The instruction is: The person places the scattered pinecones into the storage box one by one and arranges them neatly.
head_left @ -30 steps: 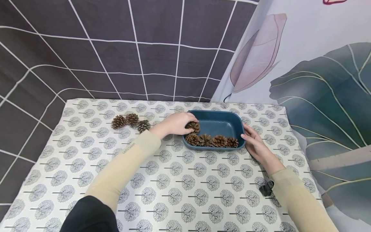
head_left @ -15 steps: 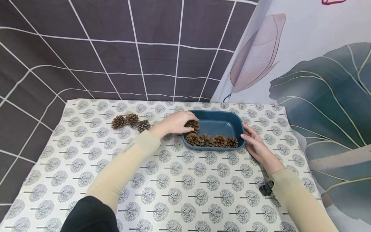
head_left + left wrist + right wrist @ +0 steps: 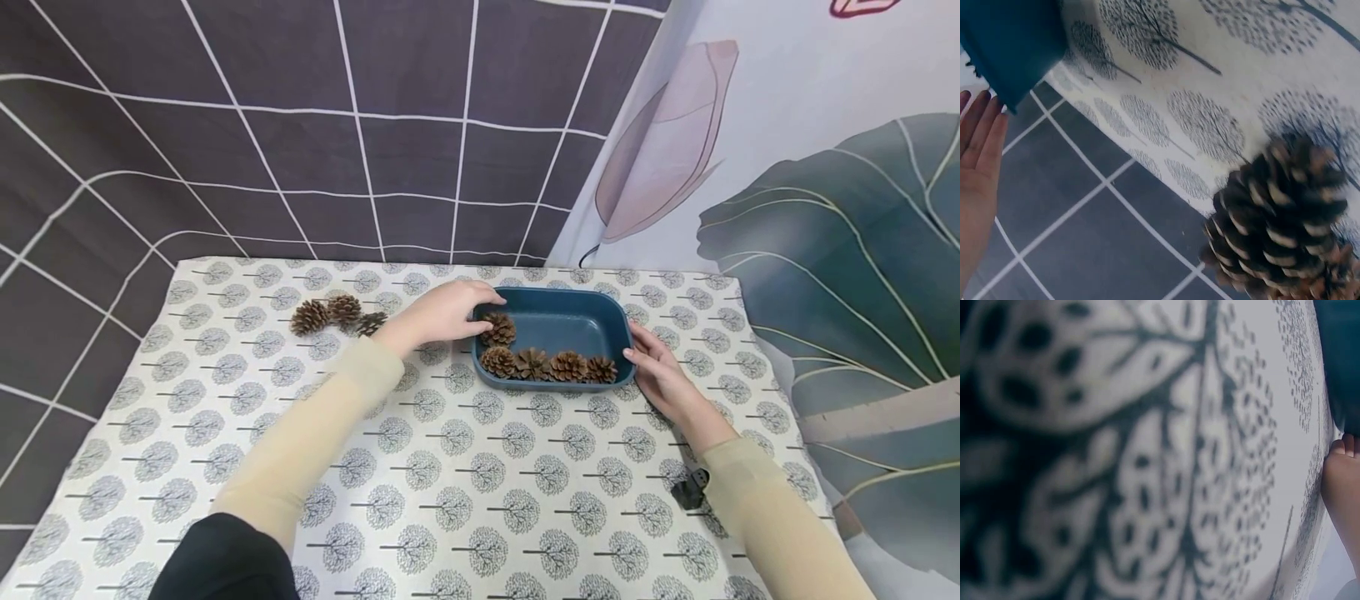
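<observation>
At the far side of the table stands a blue rectangular plastic tub point(image 3: 562, 321). Several brown pine cones line its near wall, and one more pine cone point(image 3: 498, 331) lies in its left end. My left hand point(image 3: 446, 312) reaches over the left rim with fingers and thumb apart, right by that cone. In the left wrist view the fingers point(image 3: 982, 128) look straight beside the tub's edge. My right hand point(image 3: 663, 375) holds the tub's right end, thumb at the rim and fingers against the outer wall. Most of that hand is out of the right wrist view.
Left of the tub, three loose pine cones point(image 3: 341, 312) lie on the tree-print tablecloth point(image 3: 450, 500); one is partly hidden behind my left wrist. A black device point(image 3: 690, 489) sits at my right wrist. A dark checked cloth point(image 3: 300, 150) hangs behind the table.
My left hand has let go of the pine cone at the tub's left end and drawn back slightly left, its fingers spreading. The right hand and the tub stay where they were.
</observation>
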Available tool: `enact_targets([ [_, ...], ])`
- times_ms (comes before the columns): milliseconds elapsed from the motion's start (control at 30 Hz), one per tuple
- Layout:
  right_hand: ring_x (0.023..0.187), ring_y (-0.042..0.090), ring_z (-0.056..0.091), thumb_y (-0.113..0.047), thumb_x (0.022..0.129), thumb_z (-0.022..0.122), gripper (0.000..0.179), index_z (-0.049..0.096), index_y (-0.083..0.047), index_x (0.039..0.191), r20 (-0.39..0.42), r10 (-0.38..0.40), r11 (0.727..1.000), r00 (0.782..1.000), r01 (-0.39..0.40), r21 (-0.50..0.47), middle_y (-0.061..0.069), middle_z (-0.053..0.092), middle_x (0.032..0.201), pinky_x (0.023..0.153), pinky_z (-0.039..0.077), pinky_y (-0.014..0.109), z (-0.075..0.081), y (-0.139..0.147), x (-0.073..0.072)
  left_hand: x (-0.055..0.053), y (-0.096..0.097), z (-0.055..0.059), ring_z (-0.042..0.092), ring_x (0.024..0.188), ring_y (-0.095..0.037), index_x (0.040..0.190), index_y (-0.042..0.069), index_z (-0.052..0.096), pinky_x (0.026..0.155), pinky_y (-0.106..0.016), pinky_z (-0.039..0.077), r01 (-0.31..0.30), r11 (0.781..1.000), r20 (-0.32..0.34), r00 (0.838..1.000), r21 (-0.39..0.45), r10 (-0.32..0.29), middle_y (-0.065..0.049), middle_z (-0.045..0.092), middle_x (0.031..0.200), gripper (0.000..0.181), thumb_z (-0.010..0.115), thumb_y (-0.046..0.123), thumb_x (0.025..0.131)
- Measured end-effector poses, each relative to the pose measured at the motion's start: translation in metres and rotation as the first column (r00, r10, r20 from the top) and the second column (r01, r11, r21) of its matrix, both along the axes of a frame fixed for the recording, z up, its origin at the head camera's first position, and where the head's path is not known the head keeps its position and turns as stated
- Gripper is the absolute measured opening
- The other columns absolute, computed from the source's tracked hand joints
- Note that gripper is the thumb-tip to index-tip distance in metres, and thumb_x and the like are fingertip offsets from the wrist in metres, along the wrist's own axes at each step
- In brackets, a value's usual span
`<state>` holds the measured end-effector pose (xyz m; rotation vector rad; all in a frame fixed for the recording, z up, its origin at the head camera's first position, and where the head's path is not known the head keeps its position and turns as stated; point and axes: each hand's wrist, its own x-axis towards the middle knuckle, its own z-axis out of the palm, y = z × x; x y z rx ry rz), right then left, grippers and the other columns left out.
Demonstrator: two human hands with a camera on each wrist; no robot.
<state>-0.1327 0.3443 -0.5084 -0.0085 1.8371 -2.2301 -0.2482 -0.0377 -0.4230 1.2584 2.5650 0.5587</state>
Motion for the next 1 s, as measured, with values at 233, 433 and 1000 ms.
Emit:
enact_targets([
  [233, 0.138, -0.002, 0.049, -0.004, 0.108, 0.051, 0.067, 0.02, -0.006, 0.168, 0.011, -0.008, 1.0, 1.0, 0.008, 0.006, -0.018, 0.047, 0.15, 0.125, 0.036, 0.019, 0.0, -0.001, 0.001, 0.002, -0.031, 0.007, 0.057, 0.144, -0.033, 0.145, 0.006, 0.063, 0.129, -0.049, 0.04, -0.083, 0.993, -0.005, 0.996, 0.081, 0.084, -0.016, 0.06, 0.154, 0.046, 0.071, 0.02, 0.102],
  [433, 0.137, -0.004, 0.049, -0.004, 0.109, 0.051, 0.069, 0.017, -0.004, 0.169, 0.015, -0.007, 1.0, 1.0, 0.007, 0.021, -0.019, 0.046, 0.149, 0.127, 0.034, 0.02, -0.001, 0.0, 0.0, 0.006, -0.064, 0.015, 0.055, 0.146, -0.036, 0.144, 0.006, 0.064, 0.129, -0.052, 0.039, -0.157, 0.979, -0.035, 0.986, 0.133, 0.163, -0.015, 0.061, 0.154, 0.046, 0.072, 0.02, 0.101],
  [1000, 0.135, -0.009, 0.047, -0.006, 0.109, 0.051, 0.072, 0.013, -0.005, 0.17, 0.026, 0.002, 0.998, 1.0, -0.004, 0.063, 0.019, 0.004, 0.178, 0.134, 0.024, 0.027, 0.001, 0.0, 0.0, 0.021, -0.171, 0.007, 0.052, 0.142, -0.048, 0.139, 0.0, 0.064, 0.125, -0.065, 0.037, -0.44, 0.875, -0.026, 0.891, 0.203, 0.454, -0.026, 0.061, 0.148, 0.044, 0.074, 0.007, 0.097],
])
